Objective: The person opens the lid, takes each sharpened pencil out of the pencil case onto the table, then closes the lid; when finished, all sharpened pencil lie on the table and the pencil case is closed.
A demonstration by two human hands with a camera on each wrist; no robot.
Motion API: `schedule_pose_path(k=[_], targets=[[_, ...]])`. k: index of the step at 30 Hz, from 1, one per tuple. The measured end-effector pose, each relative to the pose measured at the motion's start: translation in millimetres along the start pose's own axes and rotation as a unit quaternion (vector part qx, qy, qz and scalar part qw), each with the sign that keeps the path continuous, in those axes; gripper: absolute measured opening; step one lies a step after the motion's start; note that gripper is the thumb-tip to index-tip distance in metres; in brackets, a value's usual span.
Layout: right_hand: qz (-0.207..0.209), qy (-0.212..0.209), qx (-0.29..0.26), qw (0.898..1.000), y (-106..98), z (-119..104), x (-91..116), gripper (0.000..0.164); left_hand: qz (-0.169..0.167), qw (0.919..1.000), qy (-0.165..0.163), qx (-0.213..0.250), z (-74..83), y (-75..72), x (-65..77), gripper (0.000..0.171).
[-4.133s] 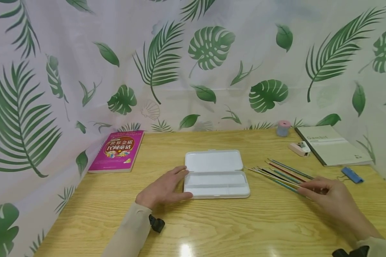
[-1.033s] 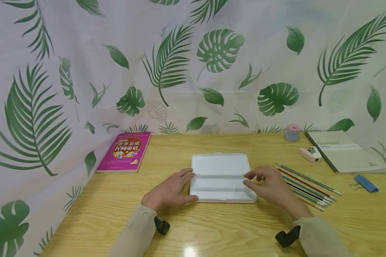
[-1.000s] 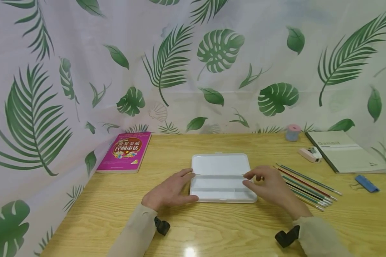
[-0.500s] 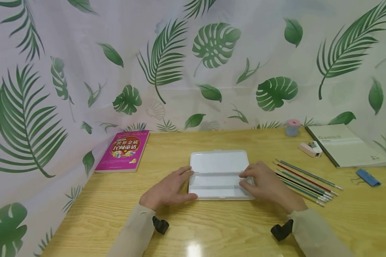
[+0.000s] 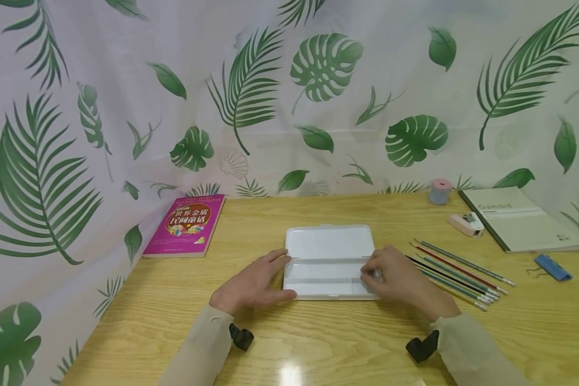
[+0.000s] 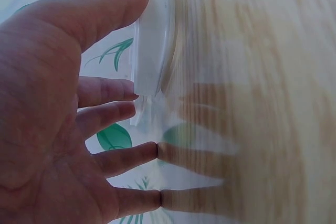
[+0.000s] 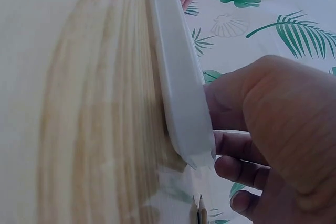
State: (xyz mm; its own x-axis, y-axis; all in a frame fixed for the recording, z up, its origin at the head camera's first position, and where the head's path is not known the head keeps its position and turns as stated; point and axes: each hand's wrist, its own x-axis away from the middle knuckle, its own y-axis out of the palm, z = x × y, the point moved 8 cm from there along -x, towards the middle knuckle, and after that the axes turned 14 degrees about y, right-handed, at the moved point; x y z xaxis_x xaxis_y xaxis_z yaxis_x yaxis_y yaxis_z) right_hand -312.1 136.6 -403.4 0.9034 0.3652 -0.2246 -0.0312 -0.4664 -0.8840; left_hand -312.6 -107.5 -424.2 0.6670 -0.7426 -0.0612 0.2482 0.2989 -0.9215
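A white pencil case (image 5: pixel 313 271) lies on the table with its lid (image 5: pixel 328 241) folded back, showing a long compartment and a divided front strip. Against its left end rests my left hand (image 5: pixel 251 281), thumb on the front edge and fingers spread straight. At the right end, my right hand (image 5: pixel 395 279) has its thumb and forefinger reaching in over the small front compartment. Those fingertips are close together; the case wall and the hand hide whether anything is between them. In the right wrist view the other fingers bend beside the case end. Several pencils (image 5: pixel 463 271) lie right of that hand.
A pink book (image 5: pixel 185 225) lies at the left. Back right are a pink-and-grey round container (image 5: pixel 440 192), a pale pink stapler-like item (image 5: pixel 465 224) and a notebook (image 5: pixel 521 220). A blue binder clip (image 5: pixel 552 267) lies below the notebook. Leaf-patterned cloth (image 5: pixel 270 107) hangs behind.
Several seconds ago my right hand held pencils at the right; they now lie on the table. It has moved left to the case, thumb and forefinger drawing closer. The left hand stays at the case.
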Motion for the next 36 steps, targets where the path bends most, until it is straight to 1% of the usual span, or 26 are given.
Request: schedule_pose_path(k=[8, 15, 20, 23, 26, 33, 36], targets=[[-0.002, -0.021, -0.004, 1.0, 2.5, 1.2, 0.6, 0.008, 0.0, 1.0, -0.003, -0.001, -0.8, 0.8, 0.0, 0.082], [-0.008, -0.005, 0.0, 1.0, 3.4, 5.0, -0.3, 0.01, -0.001, 0.9999, -0.009, -0.006, -2.6, 1.6, 0.0, 0.082], [-0.016, -0.008, 0.009, 1.0, 3.2, 2.9, 0.1, 0.016, -0.003, 0.9998, -0.015, -0.009, -3.4, 1.7, 0.5, 0.082], [-0.02, 0.0, 0.008, 1.0, 4.3, 4.0, -0.3, 0.017, -0.004, 0.9998, -0.014, -0.01, -3.0, 1.2, 0.4, 0.081], [-0.025, 0.01, 0.003, 1.0, 5.2, 5.8, -0.5, 0.016, -0.003, 0.9999, -0.012, -0.009, -2.5, 0.9, 0.3, 0.081], [-0.032, 0.003, -0.016, 0.999, 4.8, 6.8, -0.5, 0.013, -0.002, 0.9999, -0.012, -0.006, -3.1, 1.7, 0.8, 0.081], [-0.036, 0.012, -0.026, 0.999, 6.2, 9.9, -1.4, 0.012, -0.003, 0.9999, -0.013, -0.006, -2.9, 1.9, 0.9, 0.081]])
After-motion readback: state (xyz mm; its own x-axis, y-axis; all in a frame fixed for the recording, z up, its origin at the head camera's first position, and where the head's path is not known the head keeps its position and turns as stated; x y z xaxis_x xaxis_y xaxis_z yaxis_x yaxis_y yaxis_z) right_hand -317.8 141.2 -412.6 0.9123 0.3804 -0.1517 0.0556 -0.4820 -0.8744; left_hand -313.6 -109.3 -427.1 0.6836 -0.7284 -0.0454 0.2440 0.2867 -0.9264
